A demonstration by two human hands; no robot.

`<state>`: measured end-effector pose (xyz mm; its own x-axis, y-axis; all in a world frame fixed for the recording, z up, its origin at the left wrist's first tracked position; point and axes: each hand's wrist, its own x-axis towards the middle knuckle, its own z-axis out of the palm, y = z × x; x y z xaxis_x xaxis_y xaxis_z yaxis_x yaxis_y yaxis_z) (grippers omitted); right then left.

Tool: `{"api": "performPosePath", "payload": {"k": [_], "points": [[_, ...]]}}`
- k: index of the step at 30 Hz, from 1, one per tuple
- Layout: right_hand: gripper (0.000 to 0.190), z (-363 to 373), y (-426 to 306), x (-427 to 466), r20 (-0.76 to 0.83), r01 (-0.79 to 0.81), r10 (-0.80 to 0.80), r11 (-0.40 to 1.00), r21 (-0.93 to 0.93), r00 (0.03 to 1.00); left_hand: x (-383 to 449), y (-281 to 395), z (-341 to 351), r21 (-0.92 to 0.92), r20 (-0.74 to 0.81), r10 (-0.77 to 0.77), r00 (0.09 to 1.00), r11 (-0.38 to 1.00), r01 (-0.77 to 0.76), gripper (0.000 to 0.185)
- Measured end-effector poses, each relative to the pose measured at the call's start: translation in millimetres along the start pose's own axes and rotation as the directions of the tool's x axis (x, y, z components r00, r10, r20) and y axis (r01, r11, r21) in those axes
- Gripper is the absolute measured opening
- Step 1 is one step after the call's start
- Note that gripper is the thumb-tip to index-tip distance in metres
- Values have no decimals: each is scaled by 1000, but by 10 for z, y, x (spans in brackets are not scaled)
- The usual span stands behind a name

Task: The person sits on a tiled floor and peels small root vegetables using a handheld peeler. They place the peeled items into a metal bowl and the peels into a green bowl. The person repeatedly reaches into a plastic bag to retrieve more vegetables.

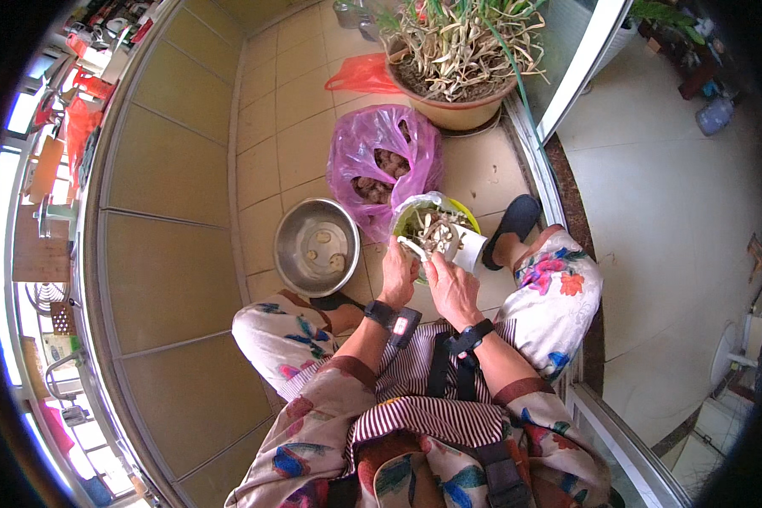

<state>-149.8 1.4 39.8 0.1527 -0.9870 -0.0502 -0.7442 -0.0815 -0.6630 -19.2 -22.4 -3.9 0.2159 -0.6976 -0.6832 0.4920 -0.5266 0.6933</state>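
Both hands are over a small bin (467, 214) with a yellow-green rim and a plastic liner, which holds pale and brown peelings (437, 230). A slim white object (413, 247), possibly a tool handle, spans from the thumb of my left hand (398, 274) to the fingers of my right hand (452, 284). Both hands are curled around its ends, and anything lower in the fingers is hidden. To the left stands a steel basin (284, 257) with several pale peeled pieces (336, 261) on its bottom. Beyond the bin, a purple plastic bag (349, 143) contains brown, lumpy roots (390, 163).
A large plant pot (463, 115) with dry stalks stands beyond the purple bag, beside a red plastic bag (362, 73). A sliding-door frame (533, 149) runs along the right. Cabinet fronts (165, 254) line the left, below a cluttered counter. A white piece (470, 251) sits against the bin.
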Motion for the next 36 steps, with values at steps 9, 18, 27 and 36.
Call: {"api": "performPosePath", "payload": {"k": [9,18,27,36], "points": [[28,150,224,205,45,-303,301,951,60,953,61,-97,-170,-53,104,-95,990,993,101,56],[25,46,-25,9,24,-39,38,997,63,999,74,-68,-106,-237,171,-163,972,951,201,41],[41,234,290,137,228,-515,500,857,8,835,117,-256,-192,-285,171,-182,968,932,225,49],[31,171,175,19,138,-216,197,967,137,971,176,-90,-232,-443,228,-169,959,859,257,56]]}}
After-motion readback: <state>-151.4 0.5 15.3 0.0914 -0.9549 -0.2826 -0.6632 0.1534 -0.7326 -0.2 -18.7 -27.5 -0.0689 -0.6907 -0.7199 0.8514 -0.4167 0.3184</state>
